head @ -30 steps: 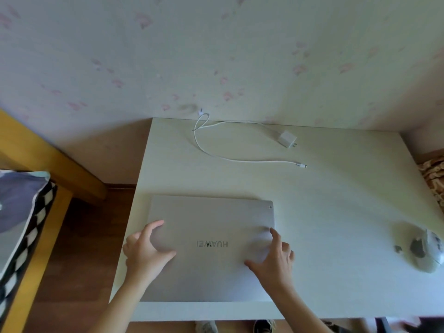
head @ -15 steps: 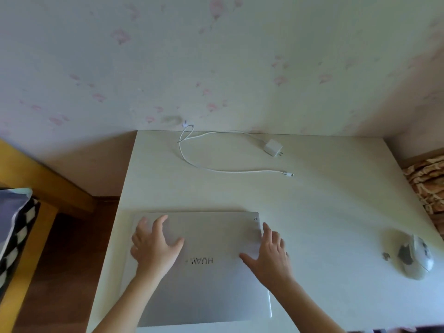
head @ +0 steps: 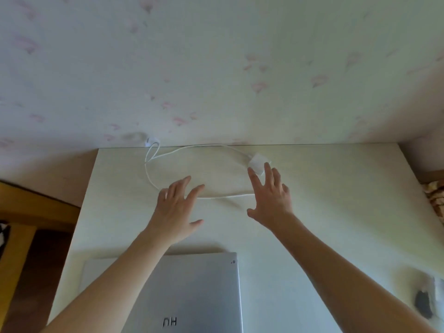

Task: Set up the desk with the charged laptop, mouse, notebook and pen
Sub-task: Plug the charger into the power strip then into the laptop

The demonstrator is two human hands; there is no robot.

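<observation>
A closed silver laptop (head: 199, 289) lies at the near edge of the white desk (head: 336, 212), partly under my forearms. A white charging cable (head: 153, 181) loops across the far part of the desk and ends at a white charger block (head: 257, 162) by the wall. My left hand (head: 176, 207) hovers over the cable's loop with fingers spread and holds nothing. My right hand (head: 270, 198) reaches with spread fingers, its fingertips just short of the charger block. A grey and white mouse (head: 430, 301) sits blurred at the right edge.
The desk stands against a pale wall with pink flecks. A yellow wooden frame (head: 26, 207) and dark floor lie to the left. A patterned fabric (head: 434, 198) shows at the far right.
Both hands have left the laptop lid and stretched forward over the desk toward the cable and the charger block. The view has tilted up, so the laptop sits lower in frame.
</observation>
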